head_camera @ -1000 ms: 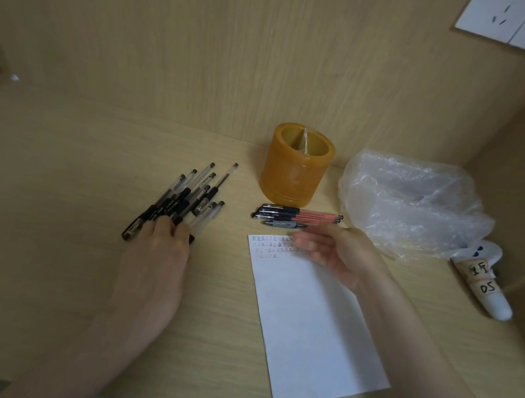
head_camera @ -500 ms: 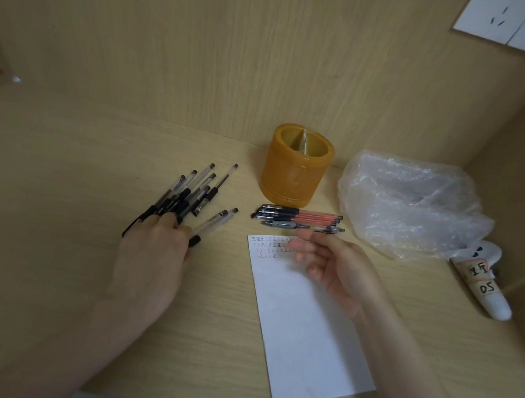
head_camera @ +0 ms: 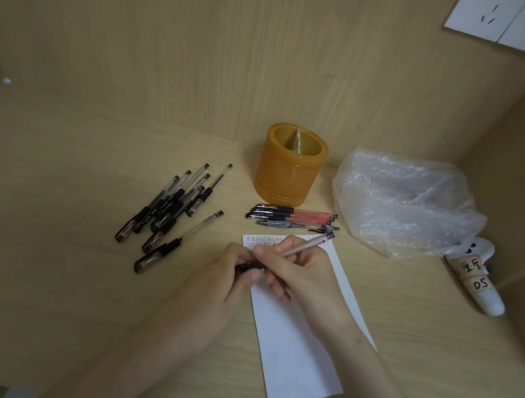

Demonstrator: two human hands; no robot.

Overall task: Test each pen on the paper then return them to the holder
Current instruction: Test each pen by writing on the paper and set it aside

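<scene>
Where the two hands meet over the top edge of the paper (head_camera: 294,358), one gel pen (head_camera: 309,244) is held between them.
Left hand (head_camera: 224,282): fingers curled, pinching the pen's black capped end.
Right hand (head_camera: 307,274): fingers closed round the clear barrel, whose far end points up and to the right.
Paper: white sheet, flat on the desk (head_camera: 42,232), with small handwritten marks along its top (illegible).
Pen holder (head_camera: 288,168): amber cylinder, upright, inner divider showing, behind the paper.
Red-barrelled pens (head_camera: 296,216): short row lying just in front of the holder.
Black-capped pens (head_camera: 167,207): loose pile left of the paper, apart from both hands.
Plastic bag (head_camera: 404,204): clear, crumpled, right of the holder.
Labelled white tube (head_camera: 481,285): beside the bag, near the side panel.
Back wall: wood-grain panel, with a white socket plate (head_camera: 489,18) at upper right.
</scene>
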